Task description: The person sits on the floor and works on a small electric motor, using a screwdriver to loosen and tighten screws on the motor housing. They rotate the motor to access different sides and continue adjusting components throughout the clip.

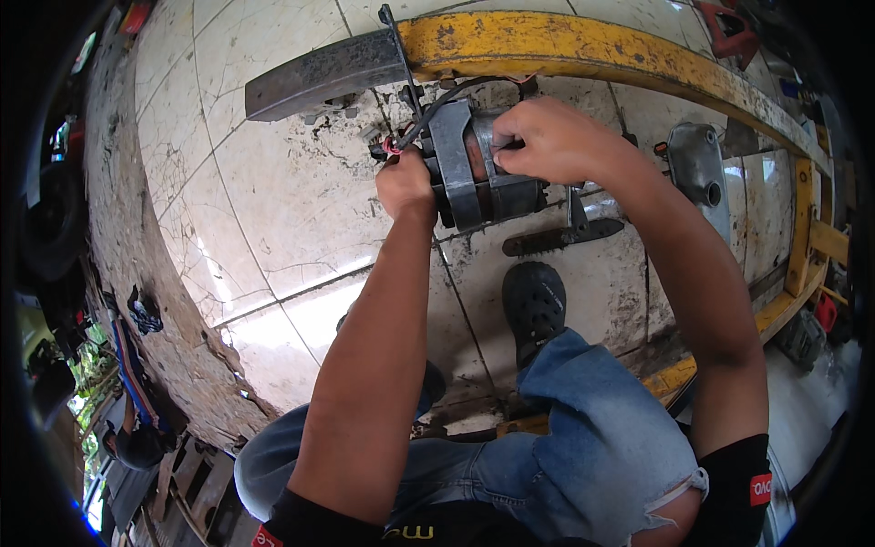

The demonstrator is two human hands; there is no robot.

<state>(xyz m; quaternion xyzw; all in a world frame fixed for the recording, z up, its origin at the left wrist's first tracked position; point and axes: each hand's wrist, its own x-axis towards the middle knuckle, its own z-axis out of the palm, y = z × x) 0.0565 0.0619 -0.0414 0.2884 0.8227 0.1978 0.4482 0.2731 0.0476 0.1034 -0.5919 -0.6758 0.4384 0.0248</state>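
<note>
An electric motor [463,202], dark and cylindrical with grey metal bands around it, lies on the tiled floor in front of me. A reddish-brown part shows between its bands. My left hand [404,185] is closed at the motor's left end, beside a black cable [436,108] with thin red wires; its fingertips are partly hidden. On the motor's upper right side, my right hand [551,141] is closed in a pinch against the band. Whatever lies between those fingers is too small or too covered to make out.
Beyond the motor runs a worn yellow steel beam [547,44] with a dark end piece [319,77]. A flat dark metal bracket [565,239] lies near my shoe [533,303]. At right sits a grey metal tank-like part [697,155]; a rough concrete edge [150,273] borders the tiles at left.
</note>
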